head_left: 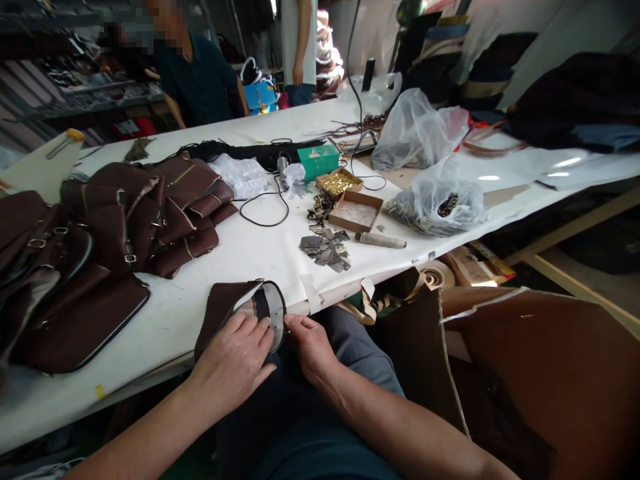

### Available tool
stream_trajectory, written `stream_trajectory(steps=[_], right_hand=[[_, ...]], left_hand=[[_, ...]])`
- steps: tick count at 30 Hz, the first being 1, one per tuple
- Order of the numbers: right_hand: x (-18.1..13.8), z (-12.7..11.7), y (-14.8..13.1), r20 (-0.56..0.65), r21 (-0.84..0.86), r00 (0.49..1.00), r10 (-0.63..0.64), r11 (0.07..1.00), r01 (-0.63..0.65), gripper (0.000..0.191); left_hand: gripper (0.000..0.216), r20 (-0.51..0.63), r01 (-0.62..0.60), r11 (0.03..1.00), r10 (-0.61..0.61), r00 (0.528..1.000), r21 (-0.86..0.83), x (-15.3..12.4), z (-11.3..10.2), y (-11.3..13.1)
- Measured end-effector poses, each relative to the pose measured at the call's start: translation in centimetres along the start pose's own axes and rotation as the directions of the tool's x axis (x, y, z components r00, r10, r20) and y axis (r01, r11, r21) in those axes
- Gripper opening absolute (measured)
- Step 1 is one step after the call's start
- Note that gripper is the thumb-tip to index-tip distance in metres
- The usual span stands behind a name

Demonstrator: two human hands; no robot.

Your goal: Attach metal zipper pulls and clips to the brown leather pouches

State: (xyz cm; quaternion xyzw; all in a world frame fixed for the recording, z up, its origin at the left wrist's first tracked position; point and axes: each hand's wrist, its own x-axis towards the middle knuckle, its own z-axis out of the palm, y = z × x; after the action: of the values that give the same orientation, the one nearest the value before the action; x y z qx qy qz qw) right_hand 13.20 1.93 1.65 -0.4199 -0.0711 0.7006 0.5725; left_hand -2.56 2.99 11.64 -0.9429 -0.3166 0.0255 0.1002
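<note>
Leather flap (pixel 227 305), dark brown and grained, with a rounded end, a pale grey lining and a black bound rim, lies over the near edge of the table (pixel 240 257), at lower centre of the frame. The left hand (pixel 235 360) rests flat on it, fingers (pixel 260 330) extended and slightly spread, pressing on the lining without gripping. The right hand (pixel 313 347) pinches the curved rim of the flap between thumb and fingertips.

Just above, on the white table covering, lies a loose heap of flat grey metal plates (pixel 326 248). Beside it lies a cylindrical wooden-handled tool (pixel 381 241). Further up stand a shallow cardboard tray (pixel 356 212), a small carton of brass-coloured fittings (pixel 339 183) and a green box (pixel 319 161). Crumpled clear plastic bags (pixel 440 200) occupy centre right. Stacked brown leather bags (pixel 100 233) with metal buckles fill the left. A torn cardboard box (pixel 525 360) stands at lower right. A person in a dark shirt (pixel 200 73) sits at upper left.
</note>
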Motion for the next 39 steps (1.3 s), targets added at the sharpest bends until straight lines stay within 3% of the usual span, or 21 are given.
stream_trajectory(steps=[6, 10, 12, 16, 19, 26, 31, 33, 36, 38, 39], right_hand=[[0.5, -0.3, -0.2, 0.004, -0.147, 1.0, -0.018, 0.989, 0.018, 0.037], [1.2, -1.3, -0.1, 0.042, -0.336, 0.992, -0.123, 0.933, 0.13, 0.032], [1.5, -1.7, -0.1, 0.06, -0.434, 0.981, -0.186, 0.88, 0.193, 0.032], [1.7, -1.7, -0.3, 0.061, -0.496, 0.97, -0.237, 0.836, 0.235, 0.032], [1.6, -1.4, -0.4, 0.052, -0.493, 0.97, -0.237, 0.839, 0.231, 0.032], [1.8, -1.5, -0.4, 0.055, -0.496, 0.972, -0.23, 0.838, 0.226, 0.032], [1.7, -1.5, -0.8, 0.07, -0.562, 0.974, -0.213, 0.798, 0.215, 0.033], [1.7, -1.6, -2.2, 0.113, -0.659, 0.973, -0.203, 0.717, 0.226, 0.03], [2.2, -2.4, -6.8, 0.163, -0.821, 0.941, -0.298, 0.488, 0.296, 0.027], [3.3, -3.5, -11.4, 0.189, -0.888, 0.862, -0.47, 0.293, 0.354, 0.029], [4.1, -4.2, -13.9, 0.222, -0.907, 0.789, -0.573, 0.175, 0.382, 0.028]], left_hand=[[0.041, -0.147, 0.022, 0.997, -0.033, 0.989, -0.079, -0.8, 4.0, -0.1], [0.029, -0.234, 0.006, 0.996, -0.026, 0.972, -0.086, -0.2, 4.4, 0.8], [0.03, -0.183, -0.005, 0.999, -0.005, 0.983, -0.054, 0.6, 3.3, 1.2], [0.051, 0.031, -0.048, 0.998, 0.047, 0.998, 0.041, 1.3, 0.4, 0.5], [0.059, 0.044, -0.044, 0.999, 0.044, 0.998, 0.007, 1.0, 0.1, -1.1], [0.058, -0.115, -0.01, 0.993, -0.004, 0.993, -0.115, 0.1, 5.6, -3.1], [0.043, -0.257, -0.01, 0.978, -0.044, 0.965, -0.206, -0.4, 7.3, -3.0], [0.043, -0.267, -0.002, 0.974, -0.061, 0.962, -0.228, -0.2, 7.4, -3.0], [0.044, -0.26, 0.004, 0.969, -0.071, 0.963, -0.247, 0.1, 7.4, -3.0], [0.043, -0.248, 0.021, 0.966, -0.087, 0.965, -0.257, 0.2, 7.3, -2.9], [0.044, -0.241, 0.032, 0.964, -0.098, 0.966, -0.262, 0.3, 7.2, -2.9]])
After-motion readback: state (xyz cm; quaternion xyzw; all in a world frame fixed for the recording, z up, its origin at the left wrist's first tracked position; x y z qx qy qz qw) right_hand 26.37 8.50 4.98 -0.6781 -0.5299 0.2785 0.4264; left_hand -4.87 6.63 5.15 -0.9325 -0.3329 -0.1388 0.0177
